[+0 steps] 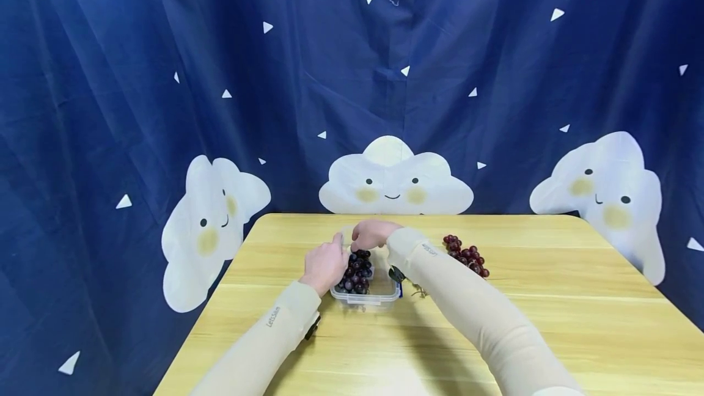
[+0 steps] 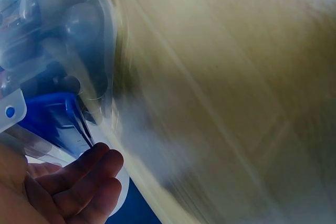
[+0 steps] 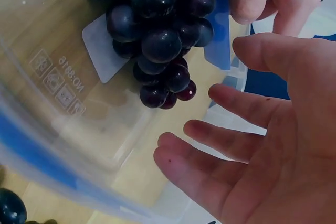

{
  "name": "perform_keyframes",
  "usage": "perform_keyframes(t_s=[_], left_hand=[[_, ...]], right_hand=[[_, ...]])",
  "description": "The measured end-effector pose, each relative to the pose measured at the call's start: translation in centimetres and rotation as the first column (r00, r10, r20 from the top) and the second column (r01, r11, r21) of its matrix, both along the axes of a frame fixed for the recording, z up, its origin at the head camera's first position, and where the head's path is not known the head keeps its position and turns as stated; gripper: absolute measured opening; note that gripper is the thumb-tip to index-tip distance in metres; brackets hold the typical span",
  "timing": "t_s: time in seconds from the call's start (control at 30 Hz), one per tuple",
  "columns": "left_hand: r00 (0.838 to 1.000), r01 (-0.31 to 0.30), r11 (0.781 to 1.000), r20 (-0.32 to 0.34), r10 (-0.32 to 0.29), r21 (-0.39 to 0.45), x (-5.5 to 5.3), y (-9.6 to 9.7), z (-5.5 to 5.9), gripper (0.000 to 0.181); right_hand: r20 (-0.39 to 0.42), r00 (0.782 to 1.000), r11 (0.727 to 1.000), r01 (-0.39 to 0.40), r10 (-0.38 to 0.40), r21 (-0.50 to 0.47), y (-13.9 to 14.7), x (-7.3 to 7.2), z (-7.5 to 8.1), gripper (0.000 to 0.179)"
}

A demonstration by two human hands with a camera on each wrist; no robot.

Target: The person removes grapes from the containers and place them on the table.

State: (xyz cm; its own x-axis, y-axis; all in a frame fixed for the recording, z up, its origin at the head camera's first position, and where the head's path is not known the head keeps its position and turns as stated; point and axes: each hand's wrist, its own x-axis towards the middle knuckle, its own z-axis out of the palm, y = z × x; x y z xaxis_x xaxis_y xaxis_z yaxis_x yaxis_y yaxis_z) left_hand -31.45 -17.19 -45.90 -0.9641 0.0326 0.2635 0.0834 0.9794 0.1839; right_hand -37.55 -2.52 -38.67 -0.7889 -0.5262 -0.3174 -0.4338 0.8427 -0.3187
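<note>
A clear plastic container [image 1: 365, 299] with blue latches stands near the table's middle, with a bunch of dark grapes [image 3: 160, 43] in its left part. My left hand [image 1: 324, 265] is at its back left corner. In the left wrist view, the left fingers [image 2: 100, 174] curl beside a raised blue latch [image 2: 58, 111], close to the container wall. My right hand [image 3: 262, 124] reaches over to the back side, palm turned toward the grapes. Its fingers are spread and loosely bent, and nothing shows between them. In the head view, the right fingers [image 1: 360, 240] hang just behind the grapes.
A bunch of red grapes [image 1: 466, 256] lies on the wooden table [image 1: 528, 322] to the right. Beside the container are bare stems [image 1: 420, 291], partly hidden by the right forearm. A blue curtain [image 1: 352, 78] with cloud prints hangs behind the table.
</note>
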Motion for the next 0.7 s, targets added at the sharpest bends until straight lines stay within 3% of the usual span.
perform_keyframes(t_s=[0.43, 0.7], left_hand=[[1.000, -0.006, 1.000, 0.013, 0.006, -0.007, 0.1, 0.0, 0.1, 0.044], [1.000, -0.008, 1.000, 0.019, 0.009, -0.030, 0.0, 0.0, 0.0, 0.045]], right_hand=[[0.103, 0.995, 1.000, -0.002, -0.001, 0.024, -0.8, -0.6, -0.6, 0.051], [0.126, 0.991, 0.998, -0.055, 0.052, 0.027, -1.4, -1.0, -0.6, 0.052]])
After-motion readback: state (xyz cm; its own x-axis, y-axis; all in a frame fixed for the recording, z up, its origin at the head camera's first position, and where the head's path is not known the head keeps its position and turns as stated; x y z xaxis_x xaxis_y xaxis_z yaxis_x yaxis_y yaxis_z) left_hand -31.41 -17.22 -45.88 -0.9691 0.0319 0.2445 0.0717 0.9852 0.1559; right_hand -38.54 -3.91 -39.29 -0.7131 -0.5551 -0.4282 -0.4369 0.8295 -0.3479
